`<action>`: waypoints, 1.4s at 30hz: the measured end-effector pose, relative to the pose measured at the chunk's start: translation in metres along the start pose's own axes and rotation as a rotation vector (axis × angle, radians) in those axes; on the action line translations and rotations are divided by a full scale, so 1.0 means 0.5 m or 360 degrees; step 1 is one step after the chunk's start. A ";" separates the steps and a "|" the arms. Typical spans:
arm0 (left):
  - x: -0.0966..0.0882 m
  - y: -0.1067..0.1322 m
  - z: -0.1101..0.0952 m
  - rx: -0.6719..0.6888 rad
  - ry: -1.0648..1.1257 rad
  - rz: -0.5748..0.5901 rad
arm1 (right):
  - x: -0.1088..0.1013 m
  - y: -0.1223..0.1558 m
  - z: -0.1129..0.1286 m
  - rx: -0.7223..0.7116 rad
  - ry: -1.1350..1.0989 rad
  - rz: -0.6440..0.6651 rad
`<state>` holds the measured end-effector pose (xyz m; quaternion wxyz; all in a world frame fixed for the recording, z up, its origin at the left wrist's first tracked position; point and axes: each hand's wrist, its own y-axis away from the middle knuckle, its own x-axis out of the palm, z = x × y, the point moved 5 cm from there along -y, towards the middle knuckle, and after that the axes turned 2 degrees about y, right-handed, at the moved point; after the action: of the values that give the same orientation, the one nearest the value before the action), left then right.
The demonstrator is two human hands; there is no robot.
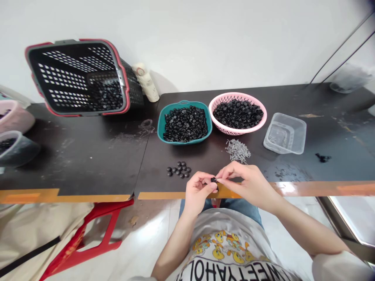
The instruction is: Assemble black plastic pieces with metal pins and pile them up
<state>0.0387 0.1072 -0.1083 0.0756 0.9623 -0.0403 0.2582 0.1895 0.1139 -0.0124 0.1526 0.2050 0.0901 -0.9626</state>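
My left hand (199, 192) and my right hand (247, 183) meet at the table's front edge, pinching a small black plastic piece (214, 180) between their fingertips. Much of the piece is hidden by my fingers. Beyond my left hand lies a small group of round black buttons (178, 169). A heap of thin metal pins (238, 151) sits beyond my right hand. Farther back, a teal bowl (184, 104) is full of black parts, and a pink perforated basket (225, 98) holds similar ones.
A clear plastic tub (284, 133) stands on the dark table (88, 160) right of the pink basket, and a few black bits (322, 157) lie farther right. A tilted black crate (120, 66) with a red rim stands at the back left. Containers of black parts sit at far left.
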 end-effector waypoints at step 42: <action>0.092 0.018 0.056 -0.0920 0.0872 0.0025 | -0.033 -0.018 -0.048 -0.0410 0.0050 0.0066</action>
<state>0.0913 0.0917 -0.1079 0.3493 0.7964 -0.0972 0.4840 0.2100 0.1322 -0.0261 0.1960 0.2005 0.2111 -0.9364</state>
